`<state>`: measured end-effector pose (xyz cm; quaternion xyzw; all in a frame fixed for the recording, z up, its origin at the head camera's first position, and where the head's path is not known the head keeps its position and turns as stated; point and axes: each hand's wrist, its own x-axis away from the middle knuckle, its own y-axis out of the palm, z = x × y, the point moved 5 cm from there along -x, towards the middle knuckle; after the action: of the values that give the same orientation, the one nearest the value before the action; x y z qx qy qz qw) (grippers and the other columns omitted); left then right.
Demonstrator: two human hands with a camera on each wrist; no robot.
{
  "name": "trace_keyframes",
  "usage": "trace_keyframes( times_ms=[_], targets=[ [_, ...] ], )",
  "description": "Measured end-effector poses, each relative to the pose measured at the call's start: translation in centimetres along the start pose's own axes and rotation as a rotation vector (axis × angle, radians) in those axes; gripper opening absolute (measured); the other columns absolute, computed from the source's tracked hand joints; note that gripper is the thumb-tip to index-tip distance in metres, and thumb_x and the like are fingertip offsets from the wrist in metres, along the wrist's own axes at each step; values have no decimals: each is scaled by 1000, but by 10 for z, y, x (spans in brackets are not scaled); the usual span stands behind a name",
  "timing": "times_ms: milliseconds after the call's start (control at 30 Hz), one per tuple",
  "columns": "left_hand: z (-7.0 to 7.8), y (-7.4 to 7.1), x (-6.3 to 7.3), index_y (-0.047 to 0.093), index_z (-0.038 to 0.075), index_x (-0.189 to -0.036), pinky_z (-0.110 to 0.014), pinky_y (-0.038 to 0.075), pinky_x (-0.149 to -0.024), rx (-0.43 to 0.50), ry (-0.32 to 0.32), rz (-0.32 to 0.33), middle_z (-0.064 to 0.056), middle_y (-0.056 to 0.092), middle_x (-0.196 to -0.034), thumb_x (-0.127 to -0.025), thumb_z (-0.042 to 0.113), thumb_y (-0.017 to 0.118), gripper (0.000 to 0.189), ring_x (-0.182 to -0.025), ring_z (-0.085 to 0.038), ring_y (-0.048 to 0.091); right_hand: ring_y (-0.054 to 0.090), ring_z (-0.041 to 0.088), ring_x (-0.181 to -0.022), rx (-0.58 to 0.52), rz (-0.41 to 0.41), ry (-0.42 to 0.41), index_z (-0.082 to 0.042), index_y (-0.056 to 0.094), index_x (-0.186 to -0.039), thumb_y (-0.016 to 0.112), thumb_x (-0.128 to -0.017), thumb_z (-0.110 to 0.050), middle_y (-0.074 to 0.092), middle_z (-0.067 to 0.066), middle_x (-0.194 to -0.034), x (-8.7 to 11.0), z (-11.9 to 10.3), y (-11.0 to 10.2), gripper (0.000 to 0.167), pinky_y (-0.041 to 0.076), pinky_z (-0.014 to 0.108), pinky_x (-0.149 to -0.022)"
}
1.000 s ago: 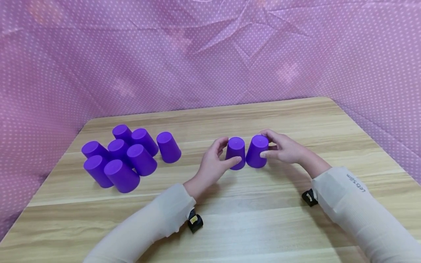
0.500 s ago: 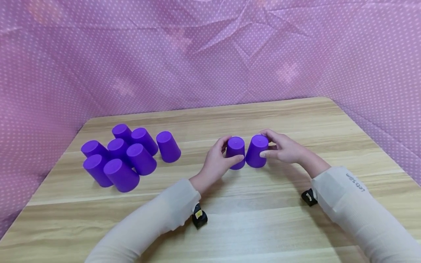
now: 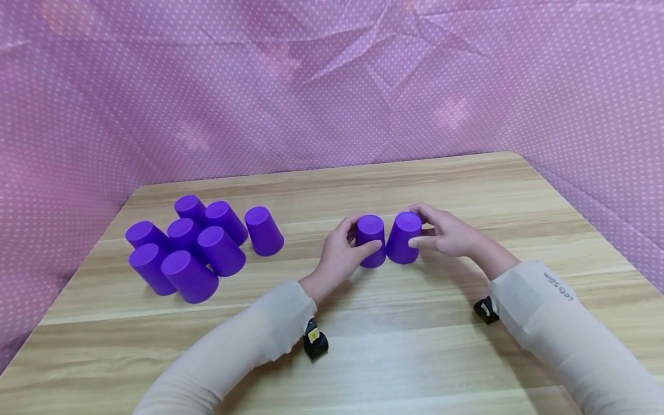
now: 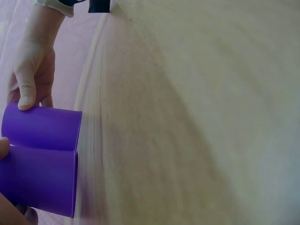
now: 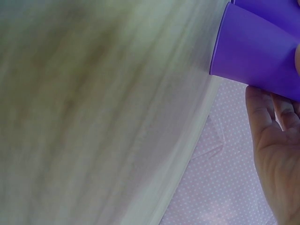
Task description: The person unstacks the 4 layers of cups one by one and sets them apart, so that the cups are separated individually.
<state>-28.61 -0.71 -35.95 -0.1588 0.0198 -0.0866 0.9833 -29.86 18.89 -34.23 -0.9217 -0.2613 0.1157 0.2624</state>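
Two purple plastic cups stand upside down side by side on the wooden table. My left hand (image 3: 339,253) grips the left cup (image 3: 370,230), thumb across its near side and fingers behind it. The right cup (image 3: 404,237) is held by my right hand (image 3: 450,233), with the thumb at its near right side and fingers round the back. In the left wrist view, the left cup (image 4: 37,180) and the right cup (image 4: 42,126) meet along their sides. The right wrist view shows the right cup (image 5: 258,51) with its rim right at the tabletop.
At left on the table (image 3: 404,346), several more upside-down purple cups (image 3: 190,278) stand in a close cluster. One cup (image 3: 264,230) stands a little apart to their right. A pink dotted cloth (image 3: 332,86) hangs behind the table and along its sides.
My left hand has moved slightly right and closed around the left cup, its forearm shifting with it. My right hand and both cups have hardly moved.
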Motion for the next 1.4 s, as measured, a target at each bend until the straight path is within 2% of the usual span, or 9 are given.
trace_keyframes(
  times_ms=[267, 700, 1200, 1400],
  targets=[
    [0, -2, 1, 50, 13, -129, -33, 42, -103, 10, -7, 18, -6, 57, -125, -77, 17, 76, 58, -119, -20, 52, 48, 33, -114, 8, 1, -5, 3, 42, -124, 65, -83, -2, 54, 18, -117, 0, -1, 1, 47, 45, 46, -98],
    [6, -9, 10, 51, 13, -128, -29, 45, -99, 33, -6, 32, -5, 58, -123, -76, 17, 77, 58, -117, -19, 53, 49, 31, -111, 14, 0, -9, 4, 42, -123, 65, -83, -2, 54, 18, -115, -2, -3, 2, 46, 46, 46, -97],
    [9, -28, 23, 53, 14, -125, -28, 47, -97, 13, 52, 6, -3, 60, -119, -77, 20, 76, 54, -114, -18, 55, 49, 30, -111, 21, -4, -10, 3, 42, -123, 65, -84, -3, 55, 17, -115, -2, -3, 2, 45, 46, 46, -97],
    [9, -39, 27, 53, 14, -124, -29, 47, -97, -8, 67, 20, -2, 60, -117, -77, 21, 76, 53, -111, -17, 56, 48, 31, -111, 28, 1, -7, 4, 42, -124, 65, -83, -1, 54, 18, -115, -2, -3, 1, 47, 47, 46, -97]
  ],
)
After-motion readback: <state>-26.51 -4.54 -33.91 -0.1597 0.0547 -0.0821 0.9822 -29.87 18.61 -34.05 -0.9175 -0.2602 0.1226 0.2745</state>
